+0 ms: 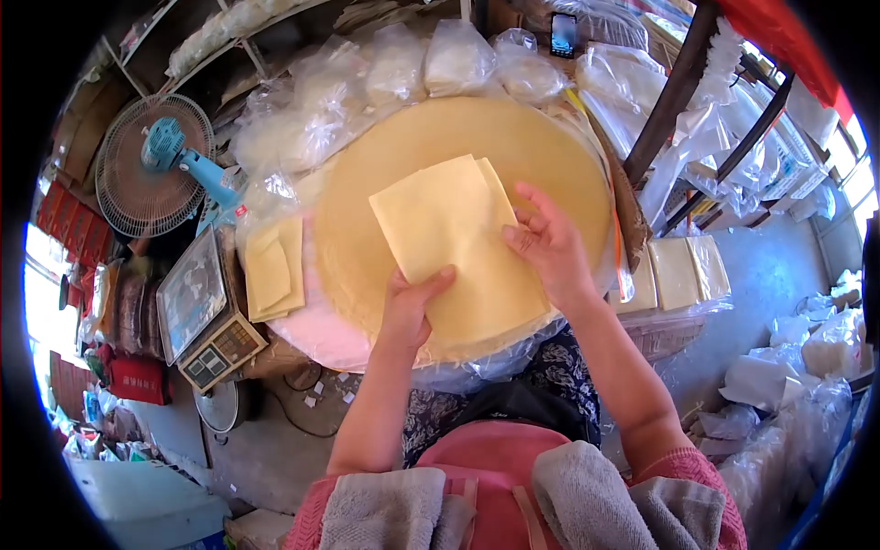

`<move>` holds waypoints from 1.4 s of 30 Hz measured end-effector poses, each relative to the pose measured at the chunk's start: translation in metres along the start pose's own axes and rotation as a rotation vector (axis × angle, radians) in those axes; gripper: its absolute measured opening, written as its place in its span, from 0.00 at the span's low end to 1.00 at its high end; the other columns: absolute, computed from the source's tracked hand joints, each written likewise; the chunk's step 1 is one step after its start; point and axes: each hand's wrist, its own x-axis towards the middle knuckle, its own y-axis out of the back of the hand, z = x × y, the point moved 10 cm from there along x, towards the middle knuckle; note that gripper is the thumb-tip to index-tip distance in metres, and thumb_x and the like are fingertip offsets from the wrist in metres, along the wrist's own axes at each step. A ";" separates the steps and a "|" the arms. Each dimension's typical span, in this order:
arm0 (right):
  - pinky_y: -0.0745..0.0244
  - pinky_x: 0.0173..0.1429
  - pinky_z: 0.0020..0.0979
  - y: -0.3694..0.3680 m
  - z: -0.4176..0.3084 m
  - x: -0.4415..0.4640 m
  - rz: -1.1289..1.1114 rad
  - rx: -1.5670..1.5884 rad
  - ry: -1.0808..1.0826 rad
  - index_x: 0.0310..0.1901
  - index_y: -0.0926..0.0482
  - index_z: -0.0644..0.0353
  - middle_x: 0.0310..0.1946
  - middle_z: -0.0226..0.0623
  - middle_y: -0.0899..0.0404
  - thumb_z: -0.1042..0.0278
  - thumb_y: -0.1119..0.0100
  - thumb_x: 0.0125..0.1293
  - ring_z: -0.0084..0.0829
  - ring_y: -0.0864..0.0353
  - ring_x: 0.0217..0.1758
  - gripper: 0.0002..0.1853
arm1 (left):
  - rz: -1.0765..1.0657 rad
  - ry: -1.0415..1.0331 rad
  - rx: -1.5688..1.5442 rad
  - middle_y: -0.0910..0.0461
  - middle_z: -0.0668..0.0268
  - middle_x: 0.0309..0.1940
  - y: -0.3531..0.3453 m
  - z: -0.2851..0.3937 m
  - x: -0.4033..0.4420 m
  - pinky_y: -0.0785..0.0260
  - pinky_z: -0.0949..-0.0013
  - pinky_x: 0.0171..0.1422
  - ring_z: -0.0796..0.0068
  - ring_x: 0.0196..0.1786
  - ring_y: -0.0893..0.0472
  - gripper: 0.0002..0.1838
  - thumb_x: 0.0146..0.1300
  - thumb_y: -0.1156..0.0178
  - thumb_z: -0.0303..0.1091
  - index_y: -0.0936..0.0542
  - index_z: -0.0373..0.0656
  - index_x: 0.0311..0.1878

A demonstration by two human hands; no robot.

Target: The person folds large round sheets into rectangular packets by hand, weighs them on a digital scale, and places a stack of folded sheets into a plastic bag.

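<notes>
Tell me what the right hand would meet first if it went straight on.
Most likely the right edge of the yellow sheets: the right hand points forward and leftward, its thumb at that edge. Whether they touch is unclear from one view.

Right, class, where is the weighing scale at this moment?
In the head view, the weighing scale is on the left side, below the fan and just left of the small pile of yellow sheets.
</notes>
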 end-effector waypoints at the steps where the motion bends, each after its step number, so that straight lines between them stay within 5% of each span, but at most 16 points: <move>1: 0.26 0.46 0.23 -0.005 -0.003 -0.004 0.010 0.012 0.028 0.60 0.35 0.65 0.45 0.40 0.21 0.73 0.40 0.62 0.22 0.22 0.44 0.25 | 0.016 -0.002 0.012 0.21 0.59 0.48 0.006 0.001 -0.003 0.25 0.67 0.52 0.68 0.47 0.20 0.21 0.57 0.38 0.21 0.28 0.36 0.55; 6: 0.27 0.44 0.27 -0.004 0.017 -0.009 0.029 -0.472 0.071 0.51 0.28 0.65 0.39 0.41 0.20 0.61 0.29 0.52 0.28 0.21 0.43 0.27 | 0.065 -0.005 0.026 0.21 0.60 0.47 0.022 0.001 -0.015 0.26 0.68 0.54 0.69 0.48 0.20 0.19 0.58 0.39 0.21 0.26 0.36 0.53; 10: 0.27 0.42 0.32 -0.005 0.025 -0.012 0.072 -0.569 0.076 0.44 0.25 0.65 0.35 0.42 0.20 0.54 0.25 0.46 0.34 0.21 0.38 0.29 | 0.073 -0.015 0.009 0.21 0.60 0.47 0.029 0.000 -0.021 0.27 0.68 0.55 0.69 0.49 0.21 0.18 0.58 0.39 0.20 0.25 0.36 0.53; 13: 0.26 0.41 0.22 -0.008 0.032 -0.014 -0.020 -0.716 -0.086 0.44 0.27 0.68 0.37 0.35 0.21 0.66 0.27 0.52 0.20 0.22 0.38 0.22 | 0.078 -0.017 0.012 0.21 0.60 0.48 0.033 -0.001 -0.024 0.27 0.68 0.55 0.70 0.49 0.21 0.18 0.58 0.40 0.19 0.25 0.36 0.53; 16: 0.33 0.31 0.29 -0.009 0.013 -0.016 0.036 -0.822 -0.061 0.31 0.26 0.65 0.24 0.35 0.27 0.56 0.25 0.46 0.26 0.30 0.26 0.22 | 0.056 -0.017 0.019 0.21 0.60 0.48 0.037 -0.003 -0.025 0.28 0.68 0.56 0.70 0.50 0.21 0.19 0.57 0.39 0.19 0.25 0.36 0.53; 19: 0.37 0.28 0.27 -0.005 0.025 -0.013 0.042 -0.599 0.063 0.31 0.27 0.64 0.22 0.29 0.31 0.59 0.27 0.49 0.21 0.35 0.24 0.20 | 0.000 -0.018 0.000 0.21 0.61 0.49 0.040 -0.004 -0.025 0.28 0.68 0.56 0.70 0.51 0.22 0.21 0.57 0.39 0.20 0.27 0.36 0.55; 25: 0.38 0.29 0.21 -0.017 0.032 -0.011 -0.092 -0.174 -0.075 0.37 0.27 0.64 0.25 0.24 0.29 0.68 0.35 0.58 0.13 0.34 0.27 0.12 | -0.122 -0.004 -0.193 0.22 0.62 0.51 0.026 0.012 -0.028 0.30 0.69 0.58 0.72 0.52 0.22 0.21 0.62 0.42 0.28 0.31 0.36 0.58; 34: 0.24 0.45 0.26 -0.016 0.037 -0.013 -0.037 0.072 -0.237 0.54 0.34 0.69 0.39 0.42 0.20 0.76 0.39 0.60 0.27 0.19 0.39 0.22 | 0.029 -0.041 -0.062 0.22 0.62 0.50 0.044 0.008 -0.021 0.29 0.69 0.56 0.73 0.51 0.22 0.18 0.67 0.47 0.32 0.30 0.37 0.58; 42: 0.24 0.48 0.27 -0.025 0.046 -0.015 -0.106 0.192 -0.360 0.52 0.29 0.68 0.41 0.38 0.20 0.67 0.43 0.66 0.25 0.20 0.43 0.17 | 0.084 -0.144 0.065 0.21 0.64 0.47 0.027 0.042 -0.005 0.28 0.72 0.51 0.77 0.48 0.22 0.15 0.66 0.45 0.31 0.27 0.37 0.54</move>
